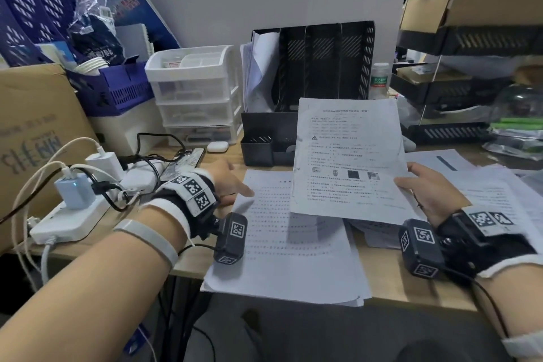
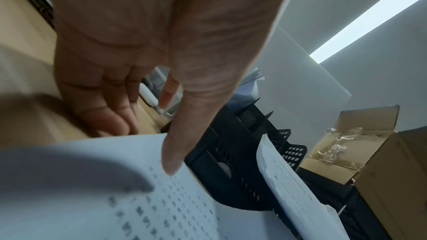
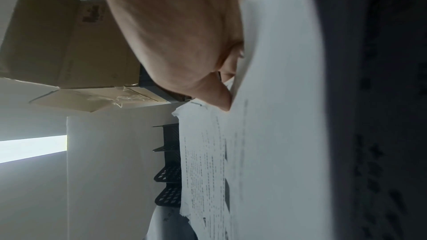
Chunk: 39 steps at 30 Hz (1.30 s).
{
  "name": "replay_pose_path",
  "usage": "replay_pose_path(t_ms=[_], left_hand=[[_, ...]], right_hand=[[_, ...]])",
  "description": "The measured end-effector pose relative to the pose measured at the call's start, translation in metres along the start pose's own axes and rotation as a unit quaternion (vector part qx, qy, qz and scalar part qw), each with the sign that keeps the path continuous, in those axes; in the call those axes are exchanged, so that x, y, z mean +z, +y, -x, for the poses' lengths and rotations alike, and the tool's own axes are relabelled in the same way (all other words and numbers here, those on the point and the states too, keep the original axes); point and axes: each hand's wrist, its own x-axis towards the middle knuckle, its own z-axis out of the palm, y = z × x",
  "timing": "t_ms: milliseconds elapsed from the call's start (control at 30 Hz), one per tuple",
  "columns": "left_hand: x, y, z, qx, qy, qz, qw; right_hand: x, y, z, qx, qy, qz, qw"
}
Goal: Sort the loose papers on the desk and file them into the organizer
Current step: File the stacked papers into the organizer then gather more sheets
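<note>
My right hand [image 1: 423, 188] pinches the right edge of a printed sheet [image 1: 346, 156] and holds it tilted above the desk, in front of the black slotted organizer [image 1: 323, 67]. The right wrist view shows the thumb [image 3: 196, 52] on that sheet [image 3: 265, 152]. The organizer's leftmost slot holds papers [image 1: 258, 67]; the other slots look empty. My left hand [image 1: 232, 185] lies at the left edge of a paper stack [image 1: 293, 244] with fingers straight. Its thumb [image 2: 175, 152] touches the top page [image 2: 115, 198]. More loose papers [image 1: 484, 194] lie under my right wrist.
A power strip with chargers and cables [image 1: 67, 214] sits at the left. Behind it are a cardboard box [image 1: 35, 132], a white drawer unit [image 1: 194, 91], a phone [image 1: 188, 159] and an earbud case [image 1: 217, 146]. Black trays [image 1: 449, 91] and a bottle [image 1: 379, 79] stand right of the organizer.
</note>
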Motion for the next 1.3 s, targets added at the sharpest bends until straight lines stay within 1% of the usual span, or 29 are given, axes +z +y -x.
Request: replay_pose_path(t_ms=[67,133,267,400,500,567,633,833,933,1000,1067,1133,1167,1200,1267,1300], left_hand=[[0.002,0.000,0.001,0.001,-0.005,-0.035,0.999],[0.003,-0.003,-0.001,0.012,-0.029,-0.054,0.998],[0.005,-0.017,-0.011,0.069,-0.066,0.066,0.993],[-0.006,-0.034,-0.013,0.095,-0.024,0.176,0.980],[-0.011,-0.039,-0.008,0.121,0.001,0.261,0.958],[-0.011,-0.040,-0.005,0.134,-0.003,0.316,0.939],[-0.009,-0.038,-0.002,0.140,-0.008,0.351,0.926],[-0.005,-0.020,0.009,0.157,0.006,0.417,0.895],[-0.008,-0.018,0.011,0.152,0.029,0.438,0.886],[-0.009,-0.022,0.010,0.153,0.038,0.441,0.884],[-0.010,-0.025,0.009,0.159,0.034,0.445,0.881],[-0.011,-0.029,0.011,0.167,-0.009,0.475,0.864],[-0.012,-0.031,0.014,0.168,-0.046,0.487,0.856],[-0.013,-0.032,0.017,0.167,-0.083,0.485,0.854],[-0.012,-0.035,0.021,0.178,-0.127,0.446,0.868],[-0.010,-0.037,0.021,0.185,-0.132,0.432,0.873]], right_hand=[[0.000,0.000,0.000,-0.002,-0.002,-0.005,1.000],[0.001,0.000,0.001,-0.003,-0.002,-0.009,1.000],[0.001,0.000,0.002,-0.003,-0.004,-0.016,1.000],[0.003,-0.004,0.009,-0.003,-0.010,-0.027,1.000],[0.010,-0.008,0.018,-0.013,-0.032,-0.037,0.999],[0.020,-0.011,0.025,-0.018,-0.065,-0.039,0.997],[0.035,-0.015,0.030,-0.029,-0.082,-0.030,0.996],[0.090,-0.016,0.035,-0.050,-0.095,0.082,0.991],[0.107,-0.011,0.033,-0.058,-0.105,0.135,0.984],[0.111,-0.009,0.029,-0.057,-0.122,0.142,0.981],[0.113,-0.008,0.028,-0.051,-0.134,0.129,0.981],[0.116,-0.009,0.032,-0.060,-0.126,0.117,0.983],[0.117,-0.009,0.032,-0.070,-0.115,0.116,0.984],[0.118,-0.010,0.034,-0.076,-0.103,0.115,0.985],[0.120,-0.013,0.039,-0.077,-0.090,0.098,0.988],[0.121,-0.013,0.041,-0.081,-0.093,0.091,0.988]])
